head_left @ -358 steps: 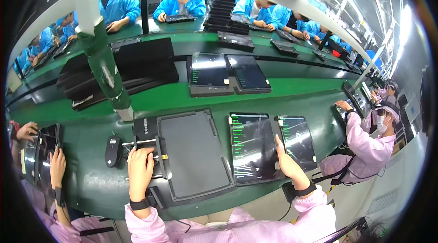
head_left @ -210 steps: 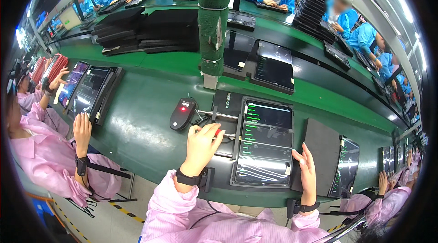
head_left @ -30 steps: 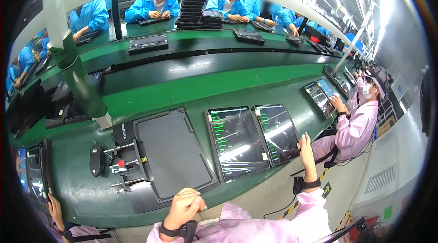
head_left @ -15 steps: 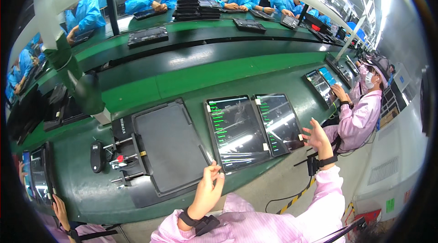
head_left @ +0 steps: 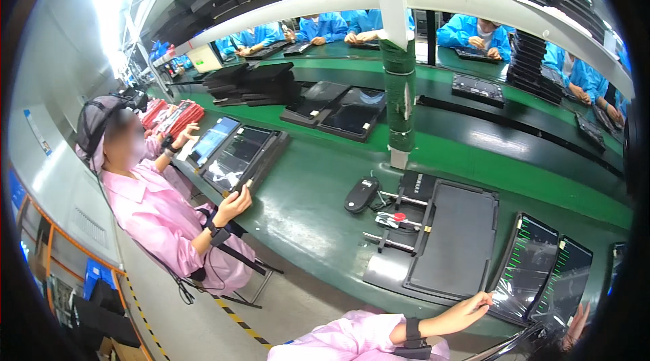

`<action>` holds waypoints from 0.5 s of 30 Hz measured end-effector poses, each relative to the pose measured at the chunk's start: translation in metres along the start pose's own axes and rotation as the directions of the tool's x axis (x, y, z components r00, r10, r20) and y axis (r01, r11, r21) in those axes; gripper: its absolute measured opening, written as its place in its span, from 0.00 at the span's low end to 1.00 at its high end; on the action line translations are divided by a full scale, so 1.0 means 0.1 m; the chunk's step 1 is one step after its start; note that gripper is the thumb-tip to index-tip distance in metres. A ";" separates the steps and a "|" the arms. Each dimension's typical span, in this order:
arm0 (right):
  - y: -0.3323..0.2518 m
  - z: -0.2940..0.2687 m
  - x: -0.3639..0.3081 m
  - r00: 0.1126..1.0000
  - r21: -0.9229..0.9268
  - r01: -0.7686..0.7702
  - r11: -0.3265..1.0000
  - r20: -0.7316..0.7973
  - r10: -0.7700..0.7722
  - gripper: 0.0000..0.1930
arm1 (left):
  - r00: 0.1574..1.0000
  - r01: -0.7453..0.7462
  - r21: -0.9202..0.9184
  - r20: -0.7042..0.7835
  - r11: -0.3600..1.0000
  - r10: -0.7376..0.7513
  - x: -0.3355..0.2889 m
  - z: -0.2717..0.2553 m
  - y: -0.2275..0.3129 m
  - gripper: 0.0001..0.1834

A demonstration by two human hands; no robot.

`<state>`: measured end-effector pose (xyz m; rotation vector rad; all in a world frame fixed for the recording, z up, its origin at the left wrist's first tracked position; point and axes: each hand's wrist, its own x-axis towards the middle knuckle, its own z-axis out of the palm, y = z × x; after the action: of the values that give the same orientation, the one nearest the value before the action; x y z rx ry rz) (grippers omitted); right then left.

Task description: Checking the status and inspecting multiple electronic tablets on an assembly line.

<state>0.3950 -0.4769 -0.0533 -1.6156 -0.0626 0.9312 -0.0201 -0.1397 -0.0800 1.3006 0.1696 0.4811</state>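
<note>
Two dark tablets with green lines on their screens lie side by side: the left tablet (head_left: 525, 269) and the right tablet (head_left: 563, 286), with shiny clear film over their lower parts. At the left tablet's near-left corner is my left hand (head_left: 476, 305), its fingers drawn together; whether anything is pinched in them is too small to tell. My right hand (head_left: 577, 326) shows in part by the right tablet's near edge, fingers stretched and apart, cut off by the dark picture rim. Left of the tablets lies a flat black fixture (head_left: 457, 239) with metal rods and a red-tipped clamp (head_left: 396, 219).
A black mouse-shaped device (head_left: 362, 194) sits left of the fixture on the green table (head_left: 311, 208). A green-wrapped post (head_left: 398, 100) rises behind it. To the left, a co-worker in pink (head_left: 166, 225) handles two tablets in a black tray (head_left: 267, 158). Black trays (head_left: 250, 83) are stacked beyond.
The view has swung left, so the fixture and tablets now appear farther right and the left co-worker shows fully. My left hand stays by the left tablet's corner; my right stays near the right tablet.
</note>
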 end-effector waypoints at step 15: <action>-0.22 1.76 -0.52 0.640 -0.485 0.484 0.729 -0.372 -0.672 0.24 | 0.996 0.084 0.140 -0.049 0.987 -0.078 -0.37 -0.86 1.04 0.20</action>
<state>0.2659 -0.3556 -0.0020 -1.9479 -0.3729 -0.0747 -0.1114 -0.0608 -0.0097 1.4173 0.2964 0.4345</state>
